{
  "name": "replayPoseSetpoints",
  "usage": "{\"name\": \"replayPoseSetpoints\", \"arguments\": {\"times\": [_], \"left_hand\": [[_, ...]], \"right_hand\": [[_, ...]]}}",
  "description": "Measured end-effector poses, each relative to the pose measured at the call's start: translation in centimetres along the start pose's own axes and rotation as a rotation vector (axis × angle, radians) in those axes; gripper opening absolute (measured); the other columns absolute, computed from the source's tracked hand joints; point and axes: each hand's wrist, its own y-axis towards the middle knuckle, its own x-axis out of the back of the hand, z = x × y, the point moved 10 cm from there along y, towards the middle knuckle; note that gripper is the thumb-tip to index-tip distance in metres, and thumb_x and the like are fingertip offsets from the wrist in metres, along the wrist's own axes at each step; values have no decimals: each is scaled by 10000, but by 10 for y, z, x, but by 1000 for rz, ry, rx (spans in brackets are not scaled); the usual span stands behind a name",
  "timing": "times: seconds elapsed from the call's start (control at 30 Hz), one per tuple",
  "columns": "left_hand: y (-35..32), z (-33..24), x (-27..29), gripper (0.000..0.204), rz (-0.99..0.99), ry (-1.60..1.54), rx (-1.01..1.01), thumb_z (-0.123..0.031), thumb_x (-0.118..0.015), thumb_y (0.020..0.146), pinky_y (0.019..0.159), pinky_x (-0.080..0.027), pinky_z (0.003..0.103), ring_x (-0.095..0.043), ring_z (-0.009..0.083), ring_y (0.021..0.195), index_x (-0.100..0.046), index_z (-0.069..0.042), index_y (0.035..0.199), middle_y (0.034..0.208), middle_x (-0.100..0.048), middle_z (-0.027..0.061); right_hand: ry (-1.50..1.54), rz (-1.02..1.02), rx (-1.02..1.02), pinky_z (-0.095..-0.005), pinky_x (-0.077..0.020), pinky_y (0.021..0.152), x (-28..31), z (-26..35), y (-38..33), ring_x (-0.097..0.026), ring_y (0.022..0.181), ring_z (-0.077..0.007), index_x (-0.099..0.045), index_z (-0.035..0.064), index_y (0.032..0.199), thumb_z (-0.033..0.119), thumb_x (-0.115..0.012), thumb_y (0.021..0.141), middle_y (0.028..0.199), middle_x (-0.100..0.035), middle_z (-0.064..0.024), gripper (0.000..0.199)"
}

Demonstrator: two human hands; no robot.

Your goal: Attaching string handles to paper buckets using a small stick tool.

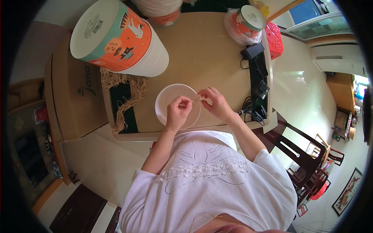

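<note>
My left hand (178,112) and my right hand (216,103) pinch a short piece of tan twine (196,99) between their fingertips. Both are held over a white round paper tub (163,106) near the table's front edge. Thumb and forefinger are closed on the twine in each hand, with the right hand's other fingers curled. A small loop or knot seems to show beside the right fingertips, too small to make out. To the left, a bundle of loose tan twine (132,97) trails over the table's left edge.
A tall stack of paper tubs (149,50), the outermost orange and teal, lies at the back left. Another white stack (159,7) stands behind it. A plastic-wrapped tub (244,25), black adapters (261,89) and cables line the right side. A cardboard box (79,97) adjoins the left edge.
</note>
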Motion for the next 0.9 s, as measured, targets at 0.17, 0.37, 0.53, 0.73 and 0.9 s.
{"name": "replayPoseSetpoints", "arguments": {"times": [0.17,0.37,0.53,0.73,0.9], "left_hand": [[1,4,-5,28,36,-62,-1,-31,-617,816,657,-513,238,-610,103,705,-604,-10,830,794,-630,36],[-1,25,-12,26,43,-35,23,-28,-618,817,659,-512,240,-612,119,722,-610,-13,835,844,-621,47],[-2,17,-16,52,60,44,-14,-78,-627,860,663,-496,224,-595,75,772,-618,-27,862,877,-638,20],[2,-14,-20,85,40,124,-154,-100,-647,832,642,-497,246,-604,124,710,-611,-25,843,787,-610,45],[3,-6,-16,90,38,136,-118,-100,-636,817,616,-488,276,-599,161,674,-601,-17,825,798,-595,82]], "right_hand": [[-12,78,-145,-334,-520,691,-10,-20,2,-619,767,-251,-599,44,971,-1,-633,764,872,-591,-109,215],[11,-115,-48,-303,-504,626,14,-9,1,-614,695,-220,-579,25,898,28,-628,806,821,-594,-111,104],[187,-52,-164,-266,-470,619,23,6,-1,-550,660,-132,-565,23,872,32,-610,840,749,-589,-66,55],[238,-45,-140,-245,-439,608,26,18,-1,-509,668,-100,-550,19,861,24,-584,860,751,-573,-36,35],[271,-95,-170,-239,-429,612,36,12,0,-505,676,-104,-539,25,861,16,-572,860,769,-568,-36,34]]}}
